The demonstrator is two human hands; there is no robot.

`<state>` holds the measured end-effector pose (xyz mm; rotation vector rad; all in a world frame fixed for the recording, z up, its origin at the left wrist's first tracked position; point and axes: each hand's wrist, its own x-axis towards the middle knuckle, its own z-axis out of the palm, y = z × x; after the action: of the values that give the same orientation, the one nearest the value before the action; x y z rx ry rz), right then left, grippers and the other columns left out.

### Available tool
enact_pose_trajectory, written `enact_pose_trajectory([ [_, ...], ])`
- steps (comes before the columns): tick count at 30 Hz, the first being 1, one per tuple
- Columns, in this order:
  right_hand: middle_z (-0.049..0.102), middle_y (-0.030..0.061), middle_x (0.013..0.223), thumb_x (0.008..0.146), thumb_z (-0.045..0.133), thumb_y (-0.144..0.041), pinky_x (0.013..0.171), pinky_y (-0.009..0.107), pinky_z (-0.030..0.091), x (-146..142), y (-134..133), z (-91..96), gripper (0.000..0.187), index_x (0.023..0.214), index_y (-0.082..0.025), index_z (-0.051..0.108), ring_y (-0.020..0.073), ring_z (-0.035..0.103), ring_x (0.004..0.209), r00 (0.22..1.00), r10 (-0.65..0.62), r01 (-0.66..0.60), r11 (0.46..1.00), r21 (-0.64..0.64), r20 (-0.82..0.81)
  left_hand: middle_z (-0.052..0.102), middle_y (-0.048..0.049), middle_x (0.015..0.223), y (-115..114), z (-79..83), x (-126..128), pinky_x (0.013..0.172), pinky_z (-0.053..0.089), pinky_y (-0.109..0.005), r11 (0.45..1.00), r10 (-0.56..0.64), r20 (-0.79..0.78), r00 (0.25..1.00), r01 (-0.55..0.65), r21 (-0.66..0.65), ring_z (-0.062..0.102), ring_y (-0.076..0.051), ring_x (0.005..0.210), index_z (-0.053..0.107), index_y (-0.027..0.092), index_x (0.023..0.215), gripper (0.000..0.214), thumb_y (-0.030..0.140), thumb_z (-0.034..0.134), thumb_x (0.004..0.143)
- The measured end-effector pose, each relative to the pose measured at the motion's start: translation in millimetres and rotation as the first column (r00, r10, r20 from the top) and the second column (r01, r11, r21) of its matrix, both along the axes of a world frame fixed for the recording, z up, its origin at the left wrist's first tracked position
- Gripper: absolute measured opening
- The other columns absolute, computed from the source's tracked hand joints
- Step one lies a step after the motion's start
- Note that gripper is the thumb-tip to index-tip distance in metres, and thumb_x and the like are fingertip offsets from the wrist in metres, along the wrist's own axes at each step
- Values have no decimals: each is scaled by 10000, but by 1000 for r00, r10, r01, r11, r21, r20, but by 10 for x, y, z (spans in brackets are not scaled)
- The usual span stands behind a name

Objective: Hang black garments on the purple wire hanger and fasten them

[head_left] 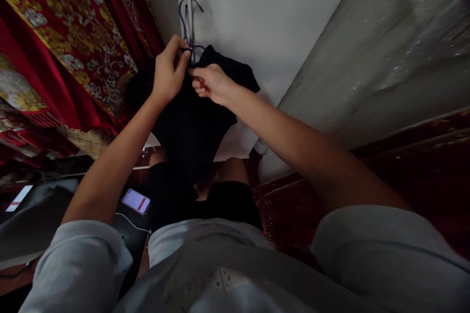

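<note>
A black shirt (191,117) hangs in front of me on a dark blue hanger (185,29), whose hook rises beside a pale vertical strip on the wall. My left hand (172,66) pinches the shirt's neckline just below the hook, thumb against fingers. Close to it on the right, my right hand (211,82) is curled, with thumb and forefinger closed on the neckline's edge. The shirt's short sleeves spread out to both sides, and its lower part hangs down between my knees. Most of the hanger's body is hidden inside the cloth.
Red curtains (69,34) with gold and silver embroidery hang at the left. A lit phone (135,201) lies on a dark seat beside my leg, a white cable near it. Another phone (19,198) is farther left. Plastic-wrapped grey panel (341,68) leans at the right.
</note>
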<state>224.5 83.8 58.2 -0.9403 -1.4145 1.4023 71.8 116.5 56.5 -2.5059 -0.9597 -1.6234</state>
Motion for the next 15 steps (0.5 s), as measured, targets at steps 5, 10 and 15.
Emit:
enact_pose_trajectory([
  [5, 410, -29, 528, 930, 610, -126, 389, 207, 190, 6, 19, -500, 341, 684, -214, 391, 68, 301, 457, 974, -44, 76, 988, -136, 223, 464, 2, 878, 505, 65, -213, 718, 376, -304, 978, 44, 148, 988, -73, 197, 393, -136, 759, 413, 264, 1077, 398, 631, 259, 1083],
  [10, 466, -5, 532, 930, 635, -128, 403, 213, 251, 138, 5, -806, 309, 669, -190, 480, 79, 374, 475, 947, -25, 65, 991, -116, 320, 429, 7, 930, 944, -7, -976, 844, 350, -309, 925, 320, 257, 912, -360, 125, 361, -121, 846, 342, 235, 1072, 371, 556, 162, 1113],
  [15, 531, 26, 531, 903, 648, -93, 434, 228, 325, 331, 3, -844, 322, 608, -157, 535, 85, 433, 476, 872, 15, 46, 993, -111, 489, 604, -67, 1086, 214, -683, -1563, 902, 395, -383, 765, 468, -402, 787, -589, -261, 526, -200, 1057, 467, 213, 1183, 328, 420, 213, 1153],
])
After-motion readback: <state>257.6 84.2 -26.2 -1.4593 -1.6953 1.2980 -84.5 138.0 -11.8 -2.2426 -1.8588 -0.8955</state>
